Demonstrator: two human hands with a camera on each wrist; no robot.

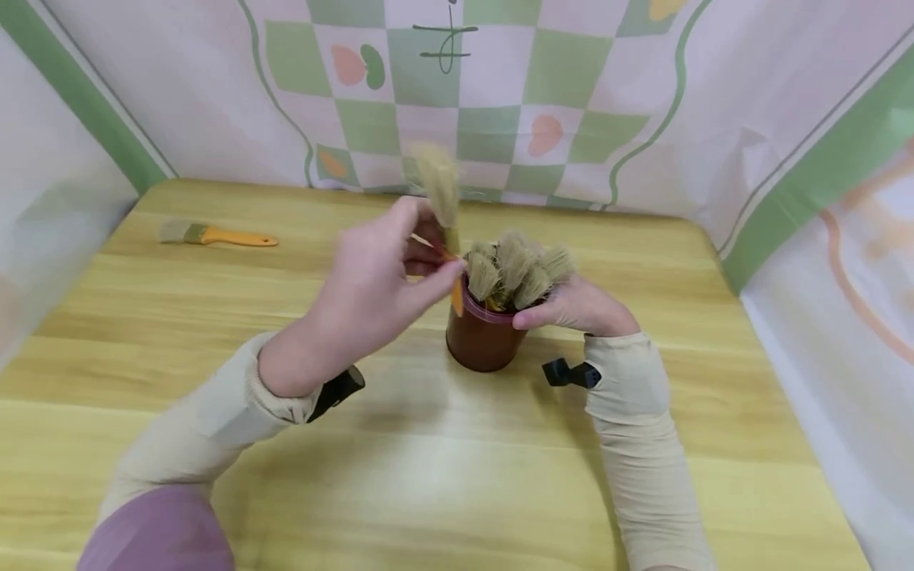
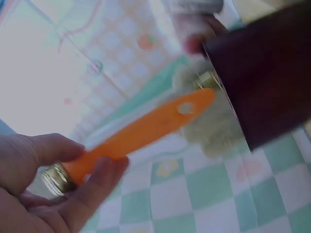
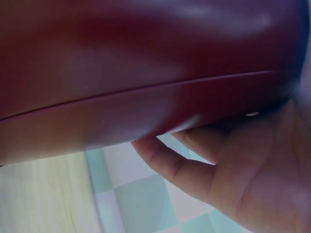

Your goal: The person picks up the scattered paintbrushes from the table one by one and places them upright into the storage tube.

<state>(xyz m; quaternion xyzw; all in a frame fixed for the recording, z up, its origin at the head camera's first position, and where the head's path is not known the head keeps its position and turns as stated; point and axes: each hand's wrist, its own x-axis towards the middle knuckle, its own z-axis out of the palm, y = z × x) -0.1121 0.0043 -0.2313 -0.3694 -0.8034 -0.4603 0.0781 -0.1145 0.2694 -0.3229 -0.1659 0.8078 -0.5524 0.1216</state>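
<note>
My left hand (image 1: 378, 274) pinches a paintbrush (image 2: 141, 133) by its orange handle near the metal ferrule. Its pale bristles point up in the head view, and the handle's end hangs beside the rim of a dark red-brown cup (image 1: 487, 341). Several brushes with pale bristles (image 1: 514, 262) stand bristles-up in the cup; their handles are mostly hidden inside it. Around the cup's right side my right hand (image 1: 581, 308) holds it, thumb by the rim. The right wrist view shows fingers (image 3: 180, 170) curving behind the cup's wall (image 3: 146, 107).
Another paintbrush (image 1: 221, 235) with an orange handle lies flat at the table's far left. The wooden table (image 1: 443, 492) ends at the back against a checked green and white cloth (image 1: 493, 127). More cloth hangs at both sides.
</note>
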